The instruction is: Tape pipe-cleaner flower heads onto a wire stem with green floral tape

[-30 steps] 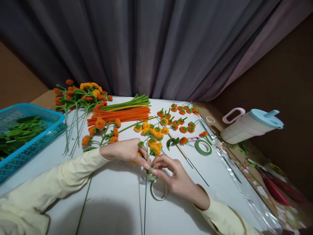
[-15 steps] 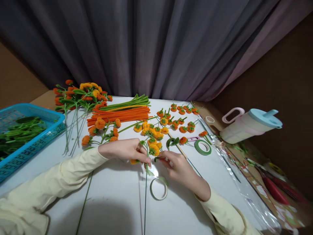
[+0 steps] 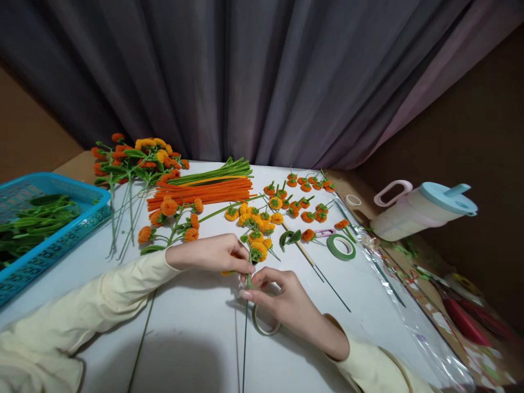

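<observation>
My left hand (image 3: 227,254) pinches the thin green stem (image 3: 246,338) of a chenille flower spray, whose yellow-orange blooms (image 3: 257,251) stand just above the fingers. The stem's dark wire hangs straight down toward the near edge. Close below the left fingertips, my right hand (image 3: 282,295) has thumb and forefinger closed around the stem, at a strip of green floral tape (image 3: 249,280). The exact grip is partly hidden. Under the right hand lies a tape roll (image 3: 266,327), partly covered by it.
Orange chenille stems (image 3: 200,192) lie at the back, beside finished flowers (image 3: 143,158). A blue basket (image 3: 88,213) of green leaves stands left. Loose flower heads (image 3: 308,216), another tape roll (image 3: 341,247) and a pink-handled tumbler (image 3: 417,213) are right. Red-handled pliers (image 3: 466,322) lie near the right edge.
My right hand has moved left to the stem, and the small dark green piece in its fingers no longer shows. It now partly covers the tape roll. The left hand keeps its hold.
</observation>
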Demonstrator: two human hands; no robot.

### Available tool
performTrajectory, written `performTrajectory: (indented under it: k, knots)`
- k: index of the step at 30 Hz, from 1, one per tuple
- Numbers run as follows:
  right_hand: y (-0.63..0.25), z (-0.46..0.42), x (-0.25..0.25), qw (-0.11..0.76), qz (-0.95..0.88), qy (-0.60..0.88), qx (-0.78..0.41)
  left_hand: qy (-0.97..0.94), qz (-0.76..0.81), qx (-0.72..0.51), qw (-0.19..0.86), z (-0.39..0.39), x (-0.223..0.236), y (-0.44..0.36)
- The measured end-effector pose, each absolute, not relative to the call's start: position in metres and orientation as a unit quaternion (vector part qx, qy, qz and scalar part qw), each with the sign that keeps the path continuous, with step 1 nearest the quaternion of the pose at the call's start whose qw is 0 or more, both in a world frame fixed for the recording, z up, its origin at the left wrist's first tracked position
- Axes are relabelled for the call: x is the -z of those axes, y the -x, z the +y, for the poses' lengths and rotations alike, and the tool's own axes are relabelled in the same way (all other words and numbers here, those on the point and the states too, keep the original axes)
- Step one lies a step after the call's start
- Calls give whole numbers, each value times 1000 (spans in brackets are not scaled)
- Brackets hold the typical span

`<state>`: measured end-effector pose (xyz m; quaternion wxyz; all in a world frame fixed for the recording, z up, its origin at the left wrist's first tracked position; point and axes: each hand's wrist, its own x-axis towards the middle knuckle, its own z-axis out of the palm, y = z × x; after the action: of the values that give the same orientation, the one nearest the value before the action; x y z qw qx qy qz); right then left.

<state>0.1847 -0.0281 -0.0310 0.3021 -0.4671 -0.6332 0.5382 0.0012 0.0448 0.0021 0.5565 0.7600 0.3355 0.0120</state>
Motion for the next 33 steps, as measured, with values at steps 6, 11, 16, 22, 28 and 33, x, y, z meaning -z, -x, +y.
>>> performTrajectory:
  k: [6,11,16,22,28,33]
  knots:
    - [-182,-28,36,311,-604,481,-554,-783,343,-25,518,41,0,-5]
    - [-181,-26,37,316,-584,483,-571,-784,368,-27,500,40,3,-5]
    - [-182,-26,36,331,-589,463,-574,-776,381,-26,502,39,4,-7]
    - [-183,-28,33,325,-578,466,-586,-736,384,-19,557,42,2,-6]
    - [-184,-28,32,327,-542,461,-622,-573,309,-15,759,50,-5,1]
    - [-187,-29,32,325,-537,463,-625,-468,281,-12,838,55,2,13]
